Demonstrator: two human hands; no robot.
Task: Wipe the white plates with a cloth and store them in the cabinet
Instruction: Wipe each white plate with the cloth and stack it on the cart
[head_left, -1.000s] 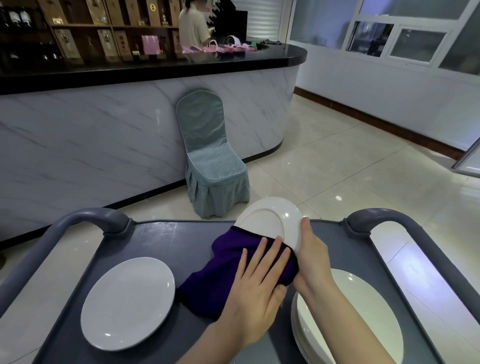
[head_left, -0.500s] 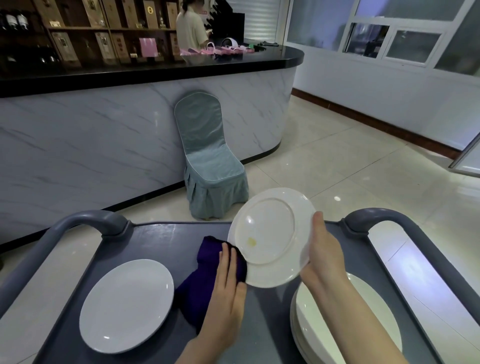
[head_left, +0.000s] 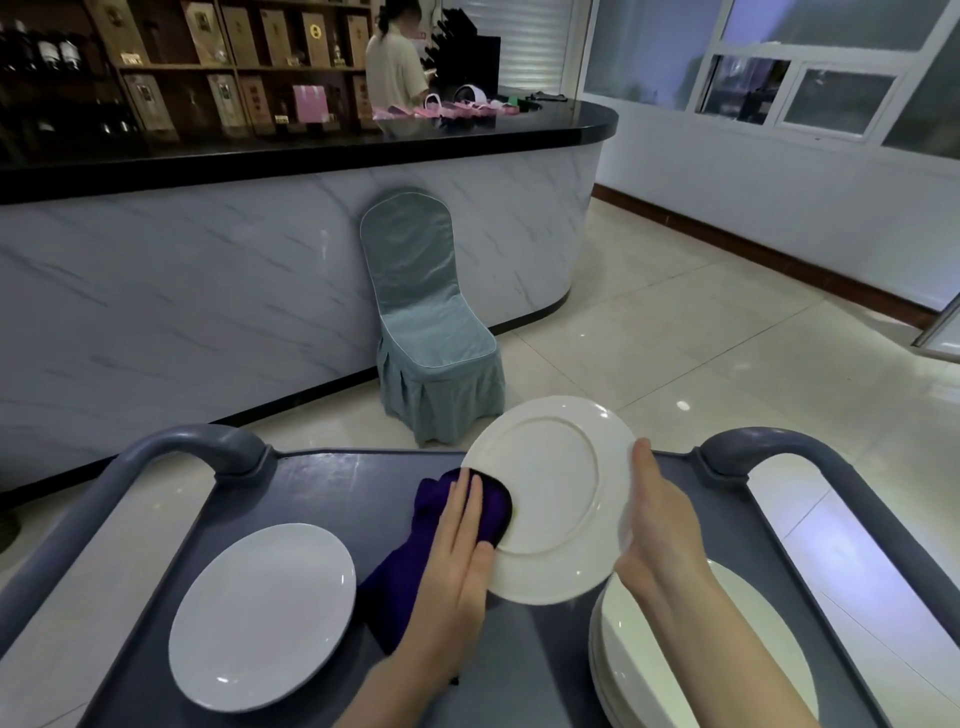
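— Two hands on one plate (head_left: 556, 499) right now! Where have we got it?

— Up off the cart (head_left: 332, 483), tipped on edge with its face toward us, right between the hands. The right hand (head_left: 660, 530) grips the right rim: thumb up along the front, the other fingers out of sight behind.

— And the left hand (head_left: 457, 561)?

— Flat, fingers straight and close together, pressing the purple cloth (head_left: 410, 566) against the plate's left edge. The rest of the cloth trails down onto the cart.

— Any other crockery out there?

— A lone plate (head_left: 262, 616) lies flat on the cart's left side, well apart from the action. A stack (head_left: 618, 654) sits at the right, under the right forearm.

— Beyond the cart?

— A covered chair (head_left: 426, 332) stands against a marble-look counter (head_left: 260, 291), and a person (head_left: 395, 67) stands behind it, near the shelves.
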